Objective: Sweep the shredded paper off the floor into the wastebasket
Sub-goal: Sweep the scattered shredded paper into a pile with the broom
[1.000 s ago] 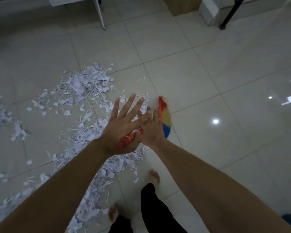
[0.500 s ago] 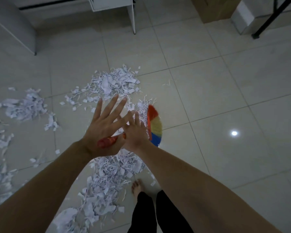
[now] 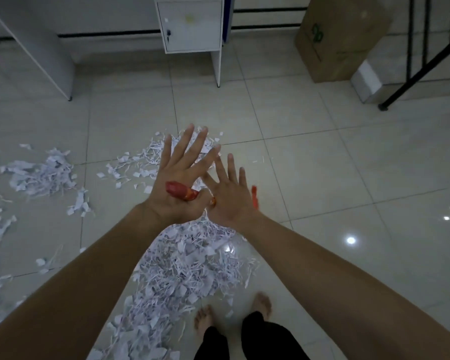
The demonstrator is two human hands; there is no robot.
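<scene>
Shredded paper [image 3: 182, 268] lies in a thick band on the floor [image 3: 322, 157], running from the middle of the frame down toward the lower left, past the person's bare feet [image 3: 263, 304] at the bottom centre. More of it is scattered at the left edge and in a smaller heap just above the hands.

In the middle of the frame the red broom handle [image 3: 181, 191] sits between both palms. The left hand [image 3: 178, 178] has its fingers straight and spread, with the handle lying across the palm near the thumb; it presses rather than grips. The right hand [image 3: 229, 196] is flat too, fingers straight, back toward the camera, its thumb side against the left hand. A sliver of red shows just right of the right hand; what part of the broom it is I cannot tell.

At the top centre stands a white cabinet [image 3: 192, 24], and a cardboard box [image 3: 340, 40] at the upper right.
</scene>
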